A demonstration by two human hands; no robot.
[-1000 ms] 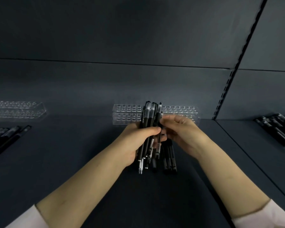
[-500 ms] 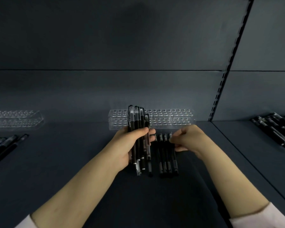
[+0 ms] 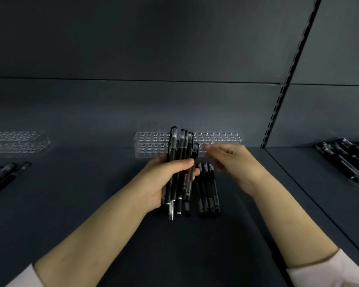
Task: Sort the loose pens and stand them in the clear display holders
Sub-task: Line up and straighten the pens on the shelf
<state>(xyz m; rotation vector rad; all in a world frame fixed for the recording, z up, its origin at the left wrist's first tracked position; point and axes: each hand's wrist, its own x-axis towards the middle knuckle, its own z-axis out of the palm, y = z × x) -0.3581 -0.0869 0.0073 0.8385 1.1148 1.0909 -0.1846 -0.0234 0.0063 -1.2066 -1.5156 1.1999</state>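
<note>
My left hand (image 3: 166,179) grips a bundle of several black pens (image 3: 179,162), held roughly upright above the shelf. Just right of the bundle, my right hand (image 3: 230,164) hovers with loosely curled fingers and holds nothing; its fingertips are near the bundle's rightmost pen. Below it, three black pens (image 3: 208,191) lie side by side on the dark shelf. Behind both hands a clear display holder (image 3: 151,145) with rows of holes stands against the back wall; no pens stand in the part of it that shows.
A second clear holder (image 3: 17,142) stands at the far left, with loose black pens (image 3: 2,175) in front of it. More black pens (image 3: 346,158) lie on the neighbouring shelf section at the right, past a slotted upright (image 3: 278,100).
My right hand has lifted off the pens lying on the shelf and moved up towards the bundle. The left hand has kept its grip on the bundle.
</note>
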